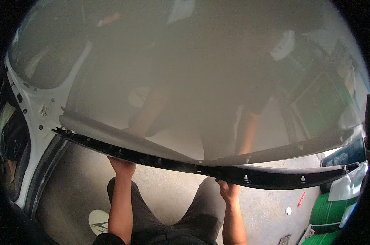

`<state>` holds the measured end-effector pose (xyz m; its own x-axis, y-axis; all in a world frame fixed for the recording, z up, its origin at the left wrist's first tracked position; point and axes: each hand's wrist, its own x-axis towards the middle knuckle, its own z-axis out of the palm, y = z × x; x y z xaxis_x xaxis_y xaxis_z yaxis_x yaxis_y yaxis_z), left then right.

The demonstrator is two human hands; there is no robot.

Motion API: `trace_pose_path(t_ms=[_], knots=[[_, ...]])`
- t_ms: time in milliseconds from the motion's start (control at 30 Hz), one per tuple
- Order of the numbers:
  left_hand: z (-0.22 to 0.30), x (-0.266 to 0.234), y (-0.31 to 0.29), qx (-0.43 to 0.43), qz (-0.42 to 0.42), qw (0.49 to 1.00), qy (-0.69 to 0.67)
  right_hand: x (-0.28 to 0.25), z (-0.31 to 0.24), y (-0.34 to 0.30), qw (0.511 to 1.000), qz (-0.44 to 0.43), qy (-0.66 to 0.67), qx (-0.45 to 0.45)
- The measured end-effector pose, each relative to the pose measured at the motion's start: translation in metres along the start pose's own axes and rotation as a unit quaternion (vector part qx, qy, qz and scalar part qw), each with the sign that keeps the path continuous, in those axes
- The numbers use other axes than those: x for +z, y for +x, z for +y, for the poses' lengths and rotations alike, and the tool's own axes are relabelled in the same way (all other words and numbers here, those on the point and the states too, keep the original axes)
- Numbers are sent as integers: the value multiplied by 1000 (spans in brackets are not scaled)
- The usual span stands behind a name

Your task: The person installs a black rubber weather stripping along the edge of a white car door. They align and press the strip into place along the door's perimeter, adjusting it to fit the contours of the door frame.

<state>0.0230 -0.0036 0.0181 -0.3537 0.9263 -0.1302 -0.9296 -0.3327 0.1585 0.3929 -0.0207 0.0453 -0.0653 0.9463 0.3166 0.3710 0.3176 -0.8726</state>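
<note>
A long black trim strip [181, 165] with pale pointed clips along it runs across in front of me. My left hand [123, 165] holds its lower edge left of the middle, the fingers hidden behind the strip. Right of the middle, my right hand [229, 188] grips the same strip from below, its fingers only partly showing. Above lies a large glossy grey vehicle panel [185, 73] that mirrors my arms. The strip's left end meets the white body frame [38, 126]; towards the right, a gap separates the strip from the panel's edge.
At the lower right stand green containers [330, 210] with clear plastic sheeting [348, 185] over them. A red object [301, 199] and a white scrap [288, 210] lie on the concrete floor [266, 210]. A pale round disc [98, 221] is by my left forearm.
</note>
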Motion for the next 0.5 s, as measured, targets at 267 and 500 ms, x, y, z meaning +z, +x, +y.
trace_pose_path(t_ms=[267, 500], knots=[[-5, 4, -1, 3, 39, 999, -3, 5, -9, 7, 999, 39, 6, -8], [-5, -1, 3, 18, 16, 999, 40, 3, -4, 4, 997, -12, -18, 68]])
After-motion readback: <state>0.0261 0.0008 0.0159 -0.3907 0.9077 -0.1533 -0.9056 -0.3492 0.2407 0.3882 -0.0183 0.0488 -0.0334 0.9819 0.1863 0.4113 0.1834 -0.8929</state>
